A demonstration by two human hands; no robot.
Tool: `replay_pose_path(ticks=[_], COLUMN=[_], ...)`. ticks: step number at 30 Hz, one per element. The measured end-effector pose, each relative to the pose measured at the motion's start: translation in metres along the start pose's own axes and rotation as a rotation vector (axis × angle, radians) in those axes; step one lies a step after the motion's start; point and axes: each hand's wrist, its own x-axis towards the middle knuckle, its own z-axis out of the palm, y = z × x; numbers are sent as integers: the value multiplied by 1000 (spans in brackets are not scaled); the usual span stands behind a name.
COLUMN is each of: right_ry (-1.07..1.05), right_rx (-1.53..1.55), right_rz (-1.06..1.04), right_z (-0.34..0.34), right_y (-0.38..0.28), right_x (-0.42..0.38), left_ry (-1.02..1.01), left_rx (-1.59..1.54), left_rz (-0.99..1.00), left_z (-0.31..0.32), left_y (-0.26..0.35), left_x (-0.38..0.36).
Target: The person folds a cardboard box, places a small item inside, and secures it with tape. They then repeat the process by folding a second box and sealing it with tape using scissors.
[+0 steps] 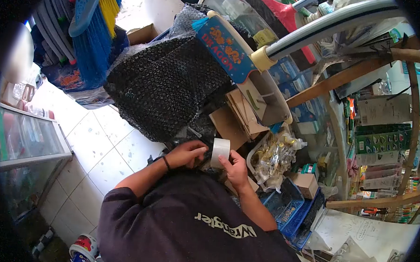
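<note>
Honestly, with my right grip (236, 169) pinching the white tape roll (221, 148) just off the near edge of the black bubble-wrap bundle (168, 77), and my left grip (189, 155) curled, contents hidden, a loose thumb could let the roll slip.

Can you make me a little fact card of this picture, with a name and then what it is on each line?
Right hand: the right hand holds a whitish tape roll
Left hand: the left hand has curled fingers; I can't tell if it grips anything
Left wrist: a dark band
Big bundle: black bubble wrap, just beyond the hands
Word to spot: DRAGON, on a blue panel
Right side: blue baskets
Upper left: blue broom bristles
Floor: pale tiles
</note>
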Motion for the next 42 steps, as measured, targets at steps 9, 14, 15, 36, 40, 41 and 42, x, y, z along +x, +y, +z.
replay_pose_path(ticks=[9,14,15,36,40,41,42], right_ry=[-88,-112,-120,-136,-169,-179,-188], right_rx=[12,8,13,-41,-46,-36,-25], right_rz=[26,10,15,79,61,60,60], right_z=[1,11,13,9,8,9,11], right_y=[-23,-12,-11,-4,-7,-10,-16], right_x=[-13,-17,-20,-25,-23,-23,-24], left_ry=[238,158,142,136,217,237,255], left_rx=[453,418,424,502,480,469,459], left_rz=[703,578,580,561,602,600,598], left_z=[20,20,20,26,27,26,24], left_y=[31,29,25,27,26,25,24], left_x=[4,6,7,4,6,7,8])
